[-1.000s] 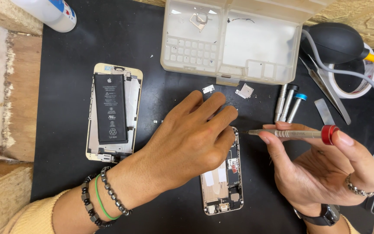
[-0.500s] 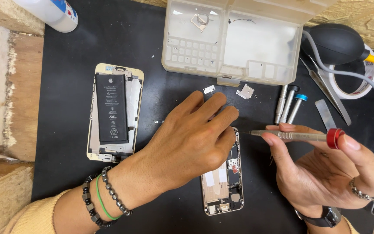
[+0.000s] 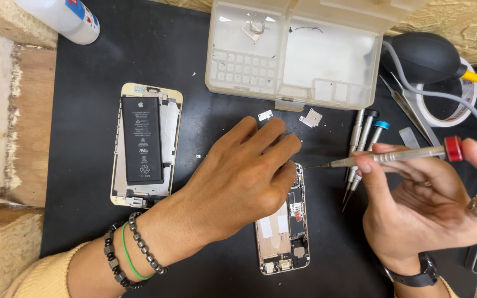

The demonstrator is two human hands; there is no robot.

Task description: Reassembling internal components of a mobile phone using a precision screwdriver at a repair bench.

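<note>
We rest our left hand (image 3: 244,182) palm-down on the upper half of the opened phone frame (image 3: 282,237), which lies on the black mat (image 3: 84,110); the fingers lie close together and slightly curled, gripping nothing. Our right hand (image 3: 420,198) pinches a slim metal screwdriver (image 3: 393,156) with a red cap between thumb and fingertips, holding it nearly level, its tip just beside the frame's upper right edge. A second phone body with a black battery (image 3: 142,140) lies well apart to the left. Beyond the hands stands an open plastic parts box (image 3: 293,55), with two small metal plates (image 3: 310,117) just before it. Three spare screwdrivers (image 3: 362,138) lie near the right hand.
</note>
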